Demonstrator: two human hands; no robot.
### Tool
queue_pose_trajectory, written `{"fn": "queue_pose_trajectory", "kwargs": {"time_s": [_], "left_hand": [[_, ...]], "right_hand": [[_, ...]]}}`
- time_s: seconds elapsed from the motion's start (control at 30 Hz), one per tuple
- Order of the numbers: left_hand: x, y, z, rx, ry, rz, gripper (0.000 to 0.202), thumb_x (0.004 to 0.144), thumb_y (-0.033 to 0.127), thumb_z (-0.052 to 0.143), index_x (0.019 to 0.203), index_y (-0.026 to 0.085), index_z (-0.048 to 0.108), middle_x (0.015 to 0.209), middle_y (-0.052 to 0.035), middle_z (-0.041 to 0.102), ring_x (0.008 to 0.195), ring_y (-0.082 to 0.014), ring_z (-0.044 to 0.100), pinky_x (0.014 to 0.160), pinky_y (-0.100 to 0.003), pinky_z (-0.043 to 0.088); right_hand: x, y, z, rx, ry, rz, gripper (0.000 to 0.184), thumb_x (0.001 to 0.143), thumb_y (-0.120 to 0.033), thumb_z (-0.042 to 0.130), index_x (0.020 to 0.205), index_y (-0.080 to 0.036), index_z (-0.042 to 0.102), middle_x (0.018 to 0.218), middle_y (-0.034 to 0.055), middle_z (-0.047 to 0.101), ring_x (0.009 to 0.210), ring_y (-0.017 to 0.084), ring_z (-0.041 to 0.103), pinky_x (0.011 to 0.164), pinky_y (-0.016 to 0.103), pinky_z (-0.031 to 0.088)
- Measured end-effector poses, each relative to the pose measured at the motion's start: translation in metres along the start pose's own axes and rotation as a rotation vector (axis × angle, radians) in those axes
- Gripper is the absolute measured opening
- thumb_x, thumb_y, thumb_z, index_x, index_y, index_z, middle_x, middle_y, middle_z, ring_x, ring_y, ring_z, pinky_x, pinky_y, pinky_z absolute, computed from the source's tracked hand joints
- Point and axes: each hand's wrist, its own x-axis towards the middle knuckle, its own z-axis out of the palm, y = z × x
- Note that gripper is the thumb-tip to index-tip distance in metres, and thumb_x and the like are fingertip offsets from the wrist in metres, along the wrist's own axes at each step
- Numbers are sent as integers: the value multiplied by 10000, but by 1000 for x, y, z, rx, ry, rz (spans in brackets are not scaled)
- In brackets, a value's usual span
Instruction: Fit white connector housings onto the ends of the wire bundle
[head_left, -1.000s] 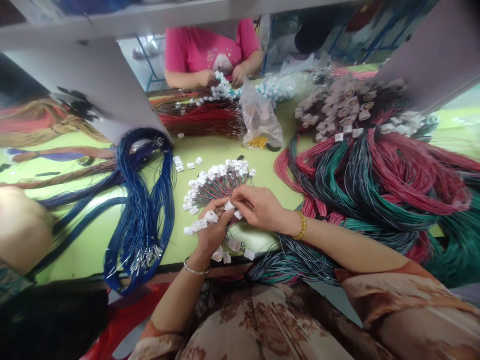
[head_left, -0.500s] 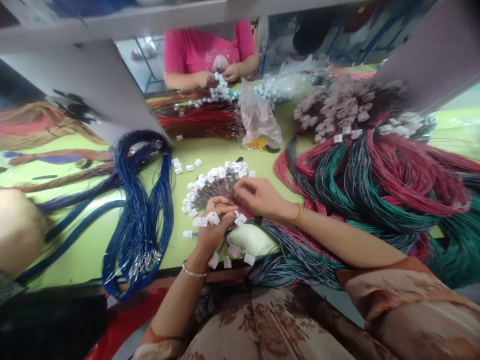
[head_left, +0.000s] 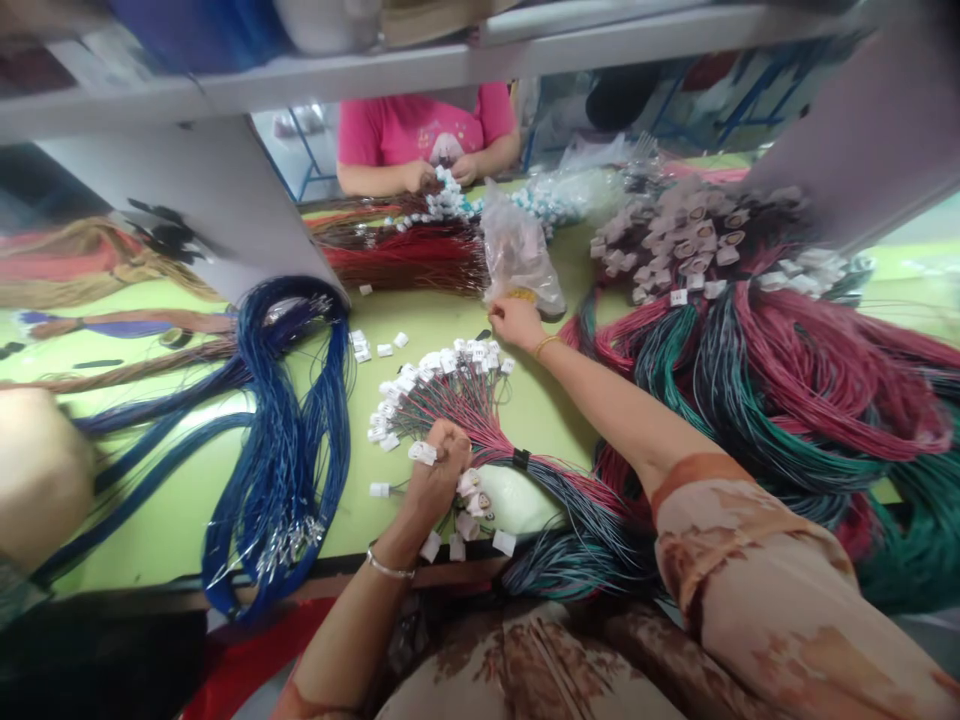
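My left hand (head_left: 437, 470) is closed on several white connectors (head_left: 422, 453) at the ends of thin wires, near the table's front edge. A fanned bundle of red, green and grey wires (head_left: 465, 395) tipped with white connectors lies just beyond it. My right hand (head_left: 514, 322) is stretched far forward to the mouth of a clear plastic bag (head_left: 517, 250) that holds small yellow parts (head_left: 523, 294). Its fingers are pinched at the bag's edge; what they hold is too small to see.
The green table (head_left: 442, 320) carries a blue wire bundle (head_left: 292, 430) on the left and big red and green wire coils (head_left: 750, 370) on the right. A person in a pink shirt (head_left: 420, 130) works across the table. A grey panel (head_left: 202, 200) leans at the left.
My right hand left the connectors by my left hand and reached forward to the plastic bag. My left hand closed tighter and stayed near the front edge.
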Motion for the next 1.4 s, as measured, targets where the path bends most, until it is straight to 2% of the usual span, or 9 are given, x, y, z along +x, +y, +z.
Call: {"fn": "queue_pose_trajectory", "kwargs": {"time_s": [0.2,0.3,0.47,0.53,0.67,0.87,1.0,1.17,1.4], "left_hand": [[0,5,-5,-112,48,-15,352,723,400,812,916,182,615,691,34,597,559,-82,492,531,-219,394],[0,6,-7,-147,63,-25,349,705,354,824,973,184,681,775,-6,674,632,-111,562,598,-247,446],[-2,6,-7,-79,68,-7,346,730,342,803,1030,180,748,844,-37,725,727,-148,623,669,-271,481],[-3,6,-8,-51,73,13,359,729,347,807,1041,176,759,843,-41,730,734,-154,630,675,-274,489],[-3,4,-8,-52,78,67,372,731,372,815,1048,182,769,863,-51,745,743,-165,645,696,-290,513],[-1,0,-9,-80,61,162,405,776,426,789,1111,200,756,927,-65,760,816,-187,669,755,-325,543],[-1,3,-9,-48,48,208,435,804,454,764,1156,199,733,948,-68,754,850,-197,677,755,-327,545],[-4,5,-8,-124,31,184,411,771,427,811,1065,203,634,828,-14,717,685,-128,641,615,-237,495],[-3,1,-7,-170,53,189,383,767,446,821,923,193,579,763,-2,719,653,-123,669,609,-227,506]], "right_hand": [[-19,-1,-8,141,7,33,132,886,-130,507,906,-136,638,875,110,737,827,212,695,792,332,542],[-48,-10,-21,452,-16,55,47,863,-141,561,890,-164,591,758,50,706,662,157,679,648,278,553],[-109,-38,-45,1033,-218,60,234,821,-343,751,789,-180,585,734,26,690,611,109,648,572,232,536],[-128,-48,-49,1134,-274,59,307,793,-415,794,799,-179,598,755,23,700,632,103,655,564,216,534],[-154,-61,-51,1215,-366,76,320,756,-375,838,933,-172,664,808,25,720,679,111,679,604,225,565],[-174,-72,-52,1145,-432,-12,219,814,-341,769,905,-171,666,823,40,718,727,135,692,696,287,593],[-185,-78,-51,849,-251,-293,96,935,-259,600,919,-181,653,802,23,681,691,126,631,689,304,547],[-192,-82,-48,486,-4,-702,140,957,-131,530,960,-192,657,883,45,668,830,159,614,770,327,515],[-195,-80,-40,376,73,-873,210,942,-52,489,1028,-198,614,901,46,601,813,147,578,675,264,517]]}}
